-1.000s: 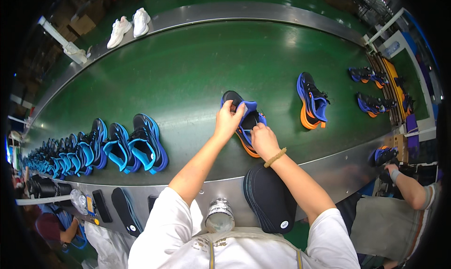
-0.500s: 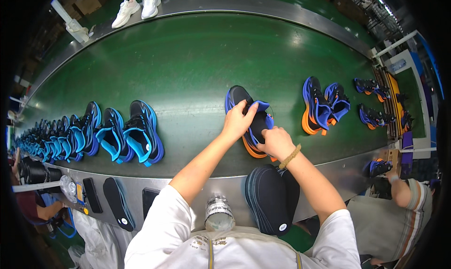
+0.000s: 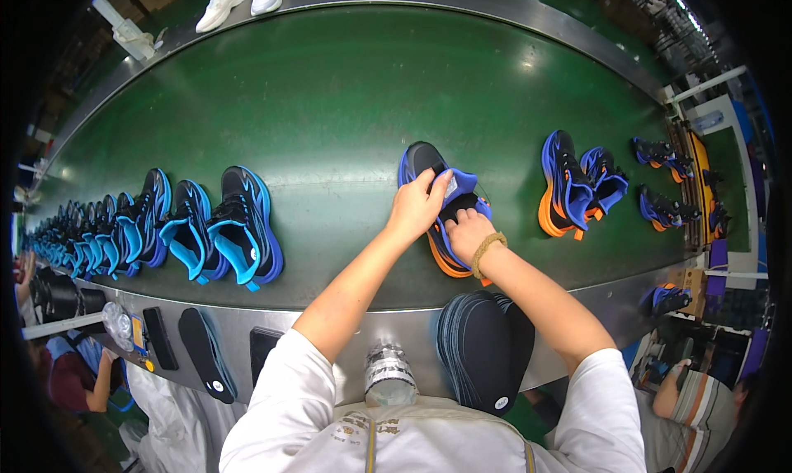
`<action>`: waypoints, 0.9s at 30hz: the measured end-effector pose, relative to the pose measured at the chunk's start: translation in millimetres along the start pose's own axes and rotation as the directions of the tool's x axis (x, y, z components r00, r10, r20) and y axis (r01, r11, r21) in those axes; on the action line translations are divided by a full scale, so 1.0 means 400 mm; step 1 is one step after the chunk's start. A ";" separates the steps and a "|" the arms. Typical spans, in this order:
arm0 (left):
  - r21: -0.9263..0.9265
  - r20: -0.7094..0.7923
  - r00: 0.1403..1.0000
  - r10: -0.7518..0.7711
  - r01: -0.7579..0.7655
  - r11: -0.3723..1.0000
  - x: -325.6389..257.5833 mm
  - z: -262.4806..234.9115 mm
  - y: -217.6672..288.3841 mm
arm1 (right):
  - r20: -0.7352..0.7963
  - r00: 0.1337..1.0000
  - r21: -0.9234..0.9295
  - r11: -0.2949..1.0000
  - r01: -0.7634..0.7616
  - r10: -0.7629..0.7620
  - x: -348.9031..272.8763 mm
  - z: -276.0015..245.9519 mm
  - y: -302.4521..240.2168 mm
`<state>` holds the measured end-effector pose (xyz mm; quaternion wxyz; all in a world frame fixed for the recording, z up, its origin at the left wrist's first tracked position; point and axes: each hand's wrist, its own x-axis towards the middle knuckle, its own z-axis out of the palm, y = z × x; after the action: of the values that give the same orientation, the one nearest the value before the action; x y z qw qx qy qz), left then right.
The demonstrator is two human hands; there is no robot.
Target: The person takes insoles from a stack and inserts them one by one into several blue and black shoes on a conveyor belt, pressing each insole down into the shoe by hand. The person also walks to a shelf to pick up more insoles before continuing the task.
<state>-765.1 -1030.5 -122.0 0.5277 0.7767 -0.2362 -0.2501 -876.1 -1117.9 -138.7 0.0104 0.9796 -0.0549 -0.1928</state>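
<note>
A black sneaker [image 3: 424, 157] with a blue and orange sole lies in front of me on the green belt, toe pointing away. My left hand [image 3: 414, 206] is closed on its blue-lined tongue [image 3: 464, 182], thumb and fingers pinching it back from the opening. My right hand [image 3: 471, 236], wearing a braided band at the wrist, reaches into the shoe's opening with bent fingers. These fingers press on a black insole [image 3: 464, 204] inside the shoe; their tips are partly hidden. Orange shows at the heel below my hands.
To the right stands a pair of matching blue and orange sneakers [image 3: 566, 188]. Several black sneakers with light-blue lining [image 3: 247, 225] line the left. On the near metal ledge are stacked black insoles [image 3: 477, 345], a clear jar [image 3: 390, 376], a single insole [image 3: 203, 349] and phones [image 3: 161, 338].
My right hand has moved forward, deeper into the shoe's opening, and less of the insole shows. My left hand stays at the tongue. The whole view has shifted slightly.
</note>
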 end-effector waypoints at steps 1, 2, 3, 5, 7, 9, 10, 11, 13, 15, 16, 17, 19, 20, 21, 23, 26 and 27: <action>0.001 0.006 1.000 0.006 -0.006 1.000 0.001 -0.001 -0.003 | 0.124 0.992 -0.007 1.000 -0.003 0.004 0.002 -0.022 -0.004; 0.000 0.008 1.000 0.003 -0.003 1.000 0.002 -0.002 -0.005 | 0.190 0.982 -0.022 1.000 0.007 -0.002 0.011 -0.027 -0.005; -0.004 0.011 1.000 0.002 -0.002 1.000 0.003 -0.001 -0.005 | 0.255 0.967 -0.038 0.999 0.015 -0.005 0.018 -0.031 -0.003; -0.027 0.051 0.999 -0.019 0.021 0.999 0.006 0.002 -0.006 | 0.374 0.927 -0.111 0.991 0.077 -0.030 0.026 -0.040 0.004; -0.058 0.118 0.991 -0.062 0.069 0.996 0.009 -0.006 -0.007 | 0.483 0.873 -0.214 0.957 0.198 -0.073 0.034 -0.047 0.004; 0.014 -0.154 0.970 0.187 -0.187 0.982 0.019 0.019 -0.034 | 0.485 0.872 -0.281 0.932 0.229 -0.068 0.052 -0.035 -0.001; 0.076 -0.280 0.908 0.311 -0.302 0.950 0.021 0.026 -0.045 | 0.484 0.872 -0.316 0.917 0.245 -0.067 0.059 -0.031 -0.003; 0.063 -0.235 0.938 0.255 -0.248 0.967 0.021 0.028 -0.058 | 0.474 0.877 -0.320 0.914 0.249 -0.073 0.063 -0.027 -0.003; 0.112 -0.264 0.895 0.358 -0.341 0.934 0.020 0.037 -0.056 | 0.464 0.882 -0.323 0.912 0.254 -0.081 0.063 -0.020 -0.001; 0.142 -0.229 0.862 0.451 -0.429 0.892 0.023 0.041 -0.059 | 0.473 0.871 -0.325 0.894 0.310 -0.130 0.059 -0.027 0.010; 0.167 -0.145 0.865 0.481 -0.458 0.873 0.023 0.042 -0.063 | 0.478 0.865 -0.327 0.883 0.337 -0.153 0.056 -0.031 0.018; 0.188 -0.059 0.860 0.506 -0.488 0.852 0.023 0.042 -0.066 | 0.463 0.868 -0.328 0.875 0.357 -0.181 0.053 -0.018 0.035; 0.197 0.036 0.859 0.510 -0.507 0.839 0.027 0.033 -0.075 | 0.492 0.821 -0.223 0.869 0.442 -0.291 0.035 -0.078 0.047; 0.191 0.048 0.872 0.487 -0.487 0.852 0.026 0.026 -0.081 | 0.502 0.792 -0.169 0.859 0.483 -0.347 0.027 -0.097 0.055; 0.183 0.060 0.884 0.464 -0.467 0.865 0.023 0.020 -0.076 | 0.410 0.839 -0.021 0.916 0.401 -0.358 0.009 -0.100 0.055; 0.135 0.079 0.890 0.449 -0.456 0.879 0.025 0.018 -0.079 | 0.572 0.769 0.150 0.958 0.243 -0.285 -0.010 -0.114 0.055; 0.144 0.145 0.924 0.355 -0.374 0.916 0.023 0.035 -0.048 | 0.566 0.789 0.213 0.967 0.141 -0.240 -0.041 -0.093 0.048; 0.167 0.140 0.929 0.343 -0.363 0.917 0.025 0.038 -0.037 | 0.485 0.843 0.229 0.964 0.135 -0.233 -0.053 -0.086 0.052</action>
<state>-765.7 -1042.8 -142.1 0.4742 0.7532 -0.4235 -0.1685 -884.8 -1136.4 -98.1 -0.1147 0.8915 0.0211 -0.4378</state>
